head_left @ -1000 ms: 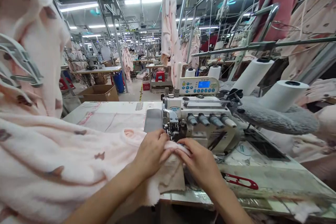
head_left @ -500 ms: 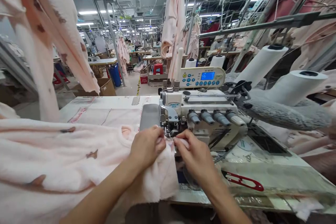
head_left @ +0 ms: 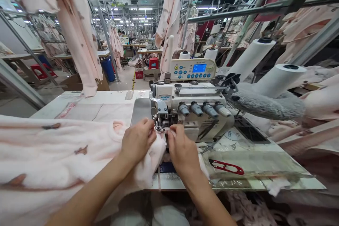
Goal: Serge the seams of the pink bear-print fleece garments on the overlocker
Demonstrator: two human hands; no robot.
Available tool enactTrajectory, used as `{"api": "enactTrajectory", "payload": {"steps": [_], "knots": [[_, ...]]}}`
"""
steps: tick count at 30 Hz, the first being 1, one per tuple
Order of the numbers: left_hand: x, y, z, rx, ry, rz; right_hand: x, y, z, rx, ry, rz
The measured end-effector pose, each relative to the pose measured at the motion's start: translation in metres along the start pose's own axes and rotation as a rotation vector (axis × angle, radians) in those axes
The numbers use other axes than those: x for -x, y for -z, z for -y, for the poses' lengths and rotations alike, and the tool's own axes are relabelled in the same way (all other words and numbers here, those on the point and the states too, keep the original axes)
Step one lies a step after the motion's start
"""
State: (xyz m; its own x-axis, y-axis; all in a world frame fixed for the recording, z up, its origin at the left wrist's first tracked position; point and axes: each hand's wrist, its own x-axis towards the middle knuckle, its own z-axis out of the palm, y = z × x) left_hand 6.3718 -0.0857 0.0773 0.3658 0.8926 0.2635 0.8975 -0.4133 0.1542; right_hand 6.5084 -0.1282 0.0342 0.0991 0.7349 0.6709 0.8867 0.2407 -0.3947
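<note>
A pale pink fleece garment (head_left: pixel 53 155) with small brown marks lies across the table's left side. Its near end is bunched right in front of the presser foot of a white overlock sewing machine (head_left: pixel 190 107). My left hand (head_left: pixel 136 141) is closed on the bunched fleece just left of the foot. My right hand (head_left: pixel 181 150) pinches the fleece edge just right of the foot, fingertips close to the needle area. Both hands rest on the fabric, almost touching each other.
Red thread snips (head_left: pixel 226 167) lie on the table right of my right hand. White thread cones (head_left: pixel 278 79) and a grey fleece piece (head_left: pixel 265 104) sit behind the machine. Pink garments (head_left: pixel 79 42) hang overhead on the left. More work tables stand further back.
The view has dropped and shifted, so the machine sits lower left in frame. My hands moved the fleece end closer under the presser foot. The hanging garment at left swung away.
</note>
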Motion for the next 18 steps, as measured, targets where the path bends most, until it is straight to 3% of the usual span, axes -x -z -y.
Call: {"api": "enactTrajectory", "payload": {"steps": [4,6,8,10,12,14,18], "knots": [[0.001,0.001,-0.002,-0.097,-0.043,-0.079,0.028,0.005,0.001,-0.03,0.058,-0.313],[0.014,0.002,-0.003,-0.086,-0.128,-0.23,0.042,0.002,0.002,-0.263,-0.063,-0.162],[0.038,0.0,-0.002,0.036,-0.274,-0.378,0.051,-0.003,0.004,-0.608,-0.245,0.168],[0.068,-0.007,0.0,0.183,-0.408,-0.393,0.056,-0.007,0.008,-0.922,-0.409,0.391],[0.094,-0.017,0.006,0.215,-0.434,-0.336,0.059,-0.007,0.013,-1.143,-0.528,0.443],[0.109,-0.027,0.013,0.168,-0.389,-0.352,0.06,-0.004,0.019,-1.257,-0.602,0.439],[0.108,-0.032,0.022,0.171,-0.329,-0.403,0.066,0.0,0.024,-1.28,-0.644,0.383]]}}
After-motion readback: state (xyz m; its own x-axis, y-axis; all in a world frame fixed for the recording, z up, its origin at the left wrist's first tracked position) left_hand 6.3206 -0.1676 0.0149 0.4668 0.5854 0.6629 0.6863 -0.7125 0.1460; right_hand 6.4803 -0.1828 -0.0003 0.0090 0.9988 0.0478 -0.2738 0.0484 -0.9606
